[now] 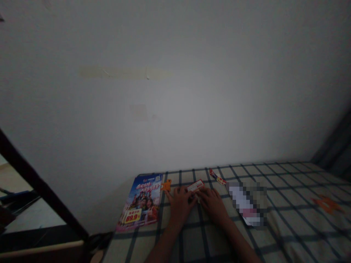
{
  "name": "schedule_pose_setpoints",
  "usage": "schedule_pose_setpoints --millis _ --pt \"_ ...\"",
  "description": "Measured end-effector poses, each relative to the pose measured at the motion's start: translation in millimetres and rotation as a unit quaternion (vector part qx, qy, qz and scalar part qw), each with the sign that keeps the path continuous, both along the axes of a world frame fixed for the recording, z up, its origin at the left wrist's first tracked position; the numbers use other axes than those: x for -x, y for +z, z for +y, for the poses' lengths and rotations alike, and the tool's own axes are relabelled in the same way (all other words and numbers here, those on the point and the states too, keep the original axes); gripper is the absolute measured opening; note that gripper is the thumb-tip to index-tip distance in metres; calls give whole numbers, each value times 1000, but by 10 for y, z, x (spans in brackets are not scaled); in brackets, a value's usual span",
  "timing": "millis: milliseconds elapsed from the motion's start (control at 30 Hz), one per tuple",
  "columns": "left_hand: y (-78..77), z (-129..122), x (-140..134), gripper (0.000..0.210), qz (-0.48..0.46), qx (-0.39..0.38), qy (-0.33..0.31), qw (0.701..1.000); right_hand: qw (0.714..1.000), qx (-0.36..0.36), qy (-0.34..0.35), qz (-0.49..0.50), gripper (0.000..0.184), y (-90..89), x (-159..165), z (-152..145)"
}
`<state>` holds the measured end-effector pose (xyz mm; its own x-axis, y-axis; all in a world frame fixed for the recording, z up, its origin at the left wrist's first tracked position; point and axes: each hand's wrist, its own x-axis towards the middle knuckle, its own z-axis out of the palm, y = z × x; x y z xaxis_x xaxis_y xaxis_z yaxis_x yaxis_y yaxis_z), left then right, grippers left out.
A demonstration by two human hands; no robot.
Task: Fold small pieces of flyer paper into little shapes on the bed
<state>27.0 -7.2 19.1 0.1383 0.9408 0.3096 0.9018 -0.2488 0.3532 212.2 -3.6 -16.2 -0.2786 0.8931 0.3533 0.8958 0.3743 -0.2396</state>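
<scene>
My left hand (181, 200) rests low over the checked cloth, its fingers bent in at the near edge of a small red-and-white card (195, 185). Beside it, my right hand (212, 202) reaches in from the other side, with its fingertips meeting those of the left just below the card. Both hands appear closed on the card's near edge; the fingers partly cover the grip. A small pale bit shows between the fingertips, too blurred to name. Just left of my left hand lies a glossy printed leaflet (145, 197) with a yellow price patch.
Right of my hands lies a pale, blurred-out flat item (242, 204) with a red-and-yellow strap (218, 177). The checked cloth (222, 241) covers the surface up to a white wall (192, 91). A dark slanted bar (41, 186) stands at left.
</scene>
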Motion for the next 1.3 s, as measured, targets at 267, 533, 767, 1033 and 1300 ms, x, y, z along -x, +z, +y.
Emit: schedule_pose_setpoints --millis 267,533,767,1033,1300 --pt "21 -8 3 24 4 4 5 1000 1000 2 7 16 37 36 -8 -21" --pt "5 14 22 24 -29 12 6 999 999 31 3 34 33 64 7 6" --pt "34 40 45 28 -36 36 19 999 1000 11 5 20 35 76 -2 9" --pt "44 98 129 30 3 85 35 996 1000 9 9 25 33 81 -7 -4" --pt "60 155 234 31 19 110 10 994 999 24 17 25 34 122 -13 -9"
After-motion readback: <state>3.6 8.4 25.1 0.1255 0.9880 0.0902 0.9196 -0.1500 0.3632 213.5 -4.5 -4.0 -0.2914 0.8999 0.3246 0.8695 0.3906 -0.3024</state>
